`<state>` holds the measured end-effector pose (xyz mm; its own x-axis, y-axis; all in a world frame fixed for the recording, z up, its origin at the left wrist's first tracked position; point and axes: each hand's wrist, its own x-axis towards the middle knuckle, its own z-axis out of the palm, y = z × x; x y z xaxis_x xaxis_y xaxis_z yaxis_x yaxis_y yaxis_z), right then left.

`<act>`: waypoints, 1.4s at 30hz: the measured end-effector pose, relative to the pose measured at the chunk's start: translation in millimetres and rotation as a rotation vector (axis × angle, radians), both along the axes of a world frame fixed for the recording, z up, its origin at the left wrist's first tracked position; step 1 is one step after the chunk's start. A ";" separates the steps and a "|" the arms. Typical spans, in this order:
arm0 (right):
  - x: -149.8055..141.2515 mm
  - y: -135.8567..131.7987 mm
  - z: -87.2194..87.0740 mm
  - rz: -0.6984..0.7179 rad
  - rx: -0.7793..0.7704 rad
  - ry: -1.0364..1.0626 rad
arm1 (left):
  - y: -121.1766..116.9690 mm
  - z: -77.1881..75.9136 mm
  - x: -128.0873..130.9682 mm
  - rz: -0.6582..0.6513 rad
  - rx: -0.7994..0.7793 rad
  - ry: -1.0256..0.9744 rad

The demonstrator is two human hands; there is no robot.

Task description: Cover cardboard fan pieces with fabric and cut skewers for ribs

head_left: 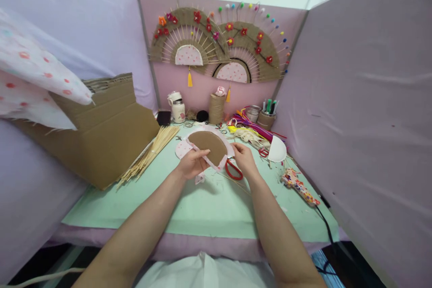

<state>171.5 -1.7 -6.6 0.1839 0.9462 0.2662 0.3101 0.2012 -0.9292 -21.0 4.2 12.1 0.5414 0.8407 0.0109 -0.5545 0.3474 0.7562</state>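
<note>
Cardboard half-round (pixel 208 143), fabric-edged, above the middle of the tabletop (pixel 202 209). Left hand (pixel 192 163): grasping its straight edge. Right hand (pixel 244 157): pinching the fabric (pixel 230 149) at its right end. Red-handled scissors (pixel 230 172): just beside right hand. Wooden sticks (pixel 149 155): near left edge. Flower-patterned corded tool (pixel 301 188): near right edge. Cream bottle (pixel 178 111), back-left corner: print too small to make out.

Here's the left hand (pixel 193 164), thumb on top, its fingers lost beneath the card (pixel 205 141)! Over to the right hand (pixel 244 158): fingertips masked at the card's edge, their exact grip impossible to read. The scissors' (pixel 234 169) blades? Can't make them out. A spotted piece (pixel 181 149) sits partly hidden behind the card. Far left, the cloth (pixel 37 58) runs out of frame; both forearms (pixel 137 229) exit at the bottom.
</note>
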 end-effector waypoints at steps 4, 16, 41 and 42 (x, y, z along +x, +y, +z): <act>-10.3 -4.2 4.4 0.234 -0.058 0.532 | -5.2 -3.8 3.4 -0.119 0.079 0.132; -17.7 -13.2 8.3 0.008 0.149 0.201 | -2.2 -12.2 11.8 -0.091 0.085 0.262; -15.0 -5.0 0.9 0.094 0.003 0.287 | -4.4 -4.6 16.4 0.063 0.061 0.179; -15.9 -6.3 1.4 0.067 0.048 0.218 | -4.6 -5.2 16.9 0.067 0.062 0.180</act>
<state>155.6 -7.9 -5.2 0.1794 0.9455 0.2718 0.0880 0.2597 -0.9617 -4.1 -0.5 6.9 0.4819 0.8758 -0.0285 -0.4287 0.2640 0.8640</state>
